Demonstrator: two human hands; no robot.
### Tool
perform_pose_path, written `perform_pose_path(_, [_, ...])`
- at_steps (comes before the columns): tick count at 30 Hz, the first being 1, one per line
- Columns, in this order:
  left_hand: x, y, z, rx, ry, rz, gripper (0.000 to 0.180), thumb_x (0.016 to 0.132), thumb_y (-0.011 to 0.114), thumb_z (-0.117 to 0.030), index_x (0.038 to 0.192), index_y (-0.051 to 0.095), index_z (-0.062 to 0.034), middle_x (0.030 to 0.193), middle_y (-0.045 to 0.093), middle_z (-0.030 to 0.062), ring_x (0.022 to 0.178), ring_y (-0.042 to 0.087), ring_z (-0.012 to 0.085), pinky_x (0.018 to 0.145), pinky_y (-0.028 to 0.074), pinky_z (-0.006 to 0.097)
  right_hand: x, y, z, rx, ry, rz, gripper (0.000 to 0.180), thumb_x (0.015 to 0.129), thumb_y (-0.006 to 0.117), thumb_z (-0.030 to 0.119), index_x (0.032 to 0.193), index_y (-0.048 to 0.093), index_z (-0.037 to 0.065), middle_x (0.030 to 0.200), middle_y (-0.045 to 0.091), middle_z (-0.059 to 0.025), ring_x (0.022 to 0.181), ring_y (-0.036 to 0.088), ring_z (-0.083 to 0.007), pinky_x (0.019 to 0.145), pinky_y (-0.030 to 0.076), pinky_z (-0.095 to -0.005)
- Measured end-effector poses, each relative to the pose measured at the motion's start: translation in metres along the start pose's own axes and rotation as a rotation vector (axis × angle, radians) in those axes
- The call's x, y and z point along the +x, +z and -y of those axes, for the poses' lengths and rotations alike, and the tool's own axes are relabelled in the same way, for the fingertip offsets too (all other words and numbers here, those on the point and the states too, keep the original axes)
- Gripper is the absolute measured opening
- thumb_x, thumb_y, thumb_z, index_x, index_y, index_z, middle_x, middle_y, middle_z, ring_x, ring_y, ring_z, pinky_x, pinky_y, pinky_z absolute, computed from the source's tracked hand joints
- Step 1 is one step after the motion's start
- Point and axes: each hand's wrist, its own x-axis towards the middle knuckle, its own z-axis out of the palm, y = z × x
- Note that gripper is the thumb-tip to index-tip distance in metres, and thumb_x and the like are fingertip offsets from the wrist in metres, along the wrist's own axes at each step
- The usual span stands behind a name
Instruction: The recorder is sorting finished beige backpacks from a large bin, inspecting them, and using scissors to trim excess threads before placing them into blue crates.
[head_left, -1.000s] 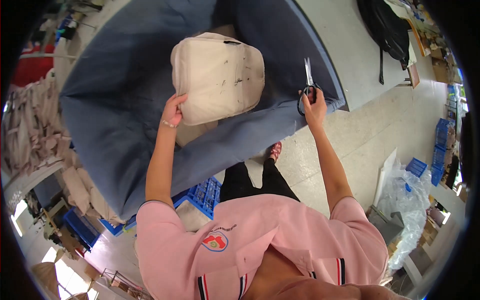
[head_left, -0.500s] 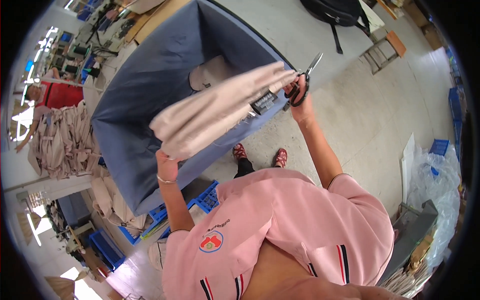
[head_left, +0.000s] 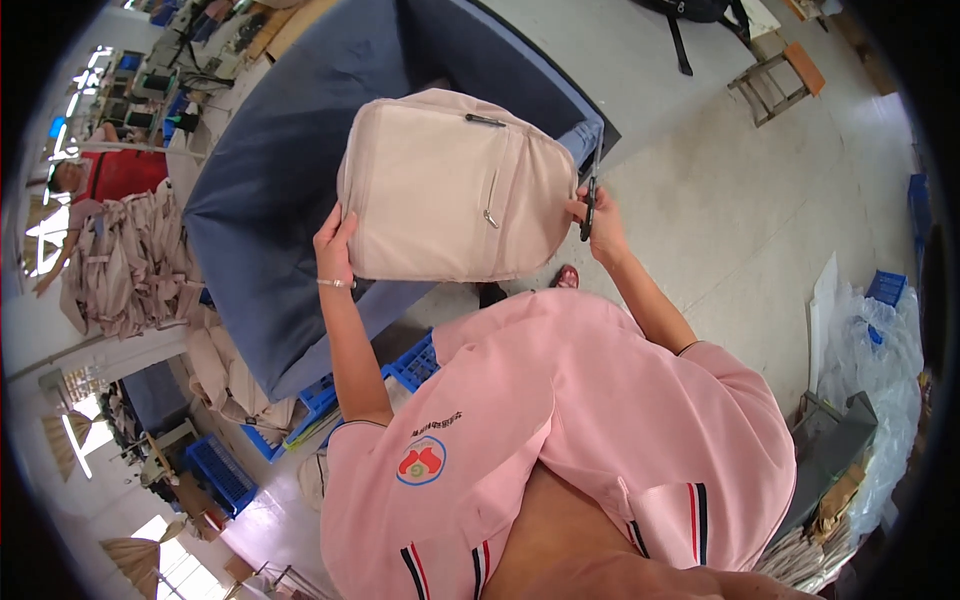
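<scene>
A beige backpack (head_left: 430,190) is spread flat between my hands, its front with zipper pulls facing up. My left hand (head_left: 335,247) is closed on its left edge, the thumb lying on top. At the opposite edge, my right hand (head_left: 603,225) pinches the fabric and also keeps hold of black-handled scissors (head_left: 588,212), their blades pointing away from me. Beneath the backpack stands a big blue fabric bin (head_left: 260,220); the backpack covers much of its opening and hides what lies inside.
At far left a person in red (head_left: 125,178) is beside a pile of beige bag pieces (head_left: 130,265). Blue crates (head_left: 412,362) stand by the bin's near side. A wooden stool (head_left: 775,85) and clear plastic sheeting (head_left: 860,380) are on the right.
The backpack has turned from edge-on, with its black label showing, to its front facing up. My left hand has moved away from me, and the scissors have swung more upright.
</scene>
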Motion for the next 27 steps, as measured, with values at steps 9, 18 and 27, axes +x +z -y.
perform_pose_path(9, [0.010, -0.054, 0.109, 0.231, -0.118, -0.402, 0.035, 0.087, 0.072, -0.021, 0.114, 0.065, -0.0012, 0.099, 0.068, 0.0043, 0.086, 0.062, 0.0117, 0.079, 0.048, 0.024, 0.004, -0.011, -0.061, -0.145, 0.083, -0.070, 0.039, 0.074, 0.078, 0.008, 0.101, 0.052, -0.002, 0.077, 0.059, -0.0034, 0.061, 0.058, -0.0130, 0.055, 0.049, -0.0252])
perform_pose_path(18, [-0.124, 0.039, 0.135, -0.219, -0.554, -0.312, 0.022, 0.084, 0.075, -0.018, 0.095, 0.062, -0.0047, 0.079, 0.063, 0.0020, 0.066, 0.058, 0.0124, 0.060, 0.049, 0.026, -0.015, -0.006, -0.058, -0.099, 0.143, -0.112, 0.037, 0.076, 0.079, 0.009, 0.099, 0.051, 0.006, 0.082, 0.055, 0.0004, 0.069, 0.058, -0.0120, 0.065, 0.050, -0.0278])
perform_pose_path(27, [-0.136, 0.077, 0.152, -0.150, -0.425, -0.372, 0.020, 0.085, 0.073, -0.011, 0.099, 0.060, -0.0056, 0.087, 0.061, 0.0001, 0.076, 0.058, 0.0098, 0.067, 0.049, 0.025, -0.032, -0.001, -0.061, -0.233, 0.119, 0.043, 0.034, 0.078, 0.078, 0.012, 0.093, 0.050, 0.001, 0.074, 0.059, -0.0036, 0.063, 0.059, -0.0118, 0.057, 0.050, -0.0247])
